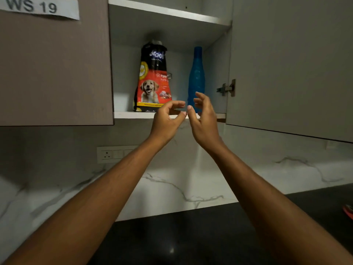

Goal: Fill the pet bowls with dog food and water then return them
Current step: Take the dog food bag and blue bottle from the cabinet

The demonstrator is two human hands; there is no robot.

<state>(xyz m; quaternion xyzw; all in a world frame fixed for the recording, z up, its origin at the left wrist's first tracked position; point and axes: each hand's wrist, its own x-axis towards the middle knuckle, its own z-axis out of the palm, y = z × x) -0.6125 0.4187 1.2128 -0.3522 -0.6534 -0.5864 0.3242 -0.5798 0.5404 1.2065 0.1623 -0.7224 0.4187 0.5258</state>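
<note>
Two hands are raised in the head view, the only view given, in front of an open wall cabinet. The left hand [166,119] and the right hand [204,119] are close together at the front edge of the lower shelf [133,115]. Both have loosely curled fingers and grasp nothing. The dog food bag [152,77] stands upright on that shelf, and the blue bottle [196,73] stands just to its right, near it but apart. The right hand's fingertips are in front of the bottle's base, though contact cannot be confirmed. No pet bowl can be made out. A red object [348,212] on the dark counter [191,236] at the right edge is cut off too much to identify.

The likely step is taking down the bag, the bottle, or both. The bottle is tall and narrow, so a knock low on its body could tip it against the bag or off the shelf onto the counter. The bag narrows toward a rolled top and looks soft. If it is gripped low with one hand, it may fold or slump, and kibble could spill if the top is not sealed. The open right door [286,64] and its hinge [227,88] are close to the bottle's side, so a wide swing outward could strike them. The shelf is above the hands, so the reach is upward and the grip may be weaker.
</note>
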